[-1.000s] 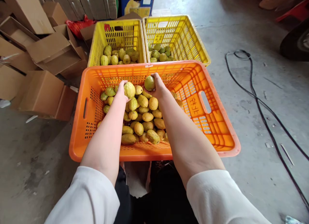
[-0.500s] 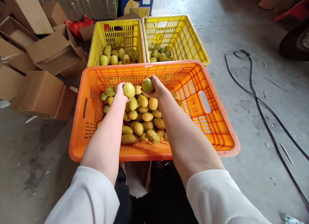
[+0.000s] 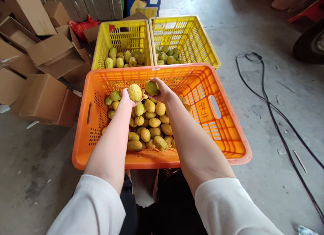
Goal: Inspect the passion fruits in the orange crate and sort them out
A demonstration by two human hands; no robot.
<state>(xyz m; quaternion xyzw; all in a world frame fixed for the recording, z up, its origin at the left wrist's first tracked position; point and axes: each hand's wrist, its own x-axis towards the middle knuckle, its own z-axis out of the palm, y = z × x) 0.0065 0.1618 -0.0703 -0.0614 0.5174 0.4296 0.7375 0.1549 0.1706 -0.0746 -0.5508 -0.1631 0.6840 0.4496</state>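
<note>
My left hand [image 3: 126, 96] is closed around a bumpy yellow-green lemon [image 3: 135, 93], with fingertips showing beneath it. Close by on the right, my right hand [image 3: 162, 90] grips a smoother, greener lemon [image 3: 152, 88] from its right side. Both hands are over the far half of an orange plastic crate [image 3: 235, 153]. Below them lies a heap of yellow and greenish lemons [image 3: 154, 122], partly hidden by my forearms.
Behind the orange crate stand two yellow crates, the left one [image 3: 97, 49] with yellowish lemons and the right one [image 3: 202, 46] with greener ones. Cardboard boxes [image 3: 37, 96] pile up at left. A black cable [image 3: 272, 107] lies on the floor at right, near a tyre [image 3: 307, 46].
The green lemon in my right hand has shifted slightly left and up, and appears turned. My left hand's lemon has tilted a little. Both remain held.
</note>
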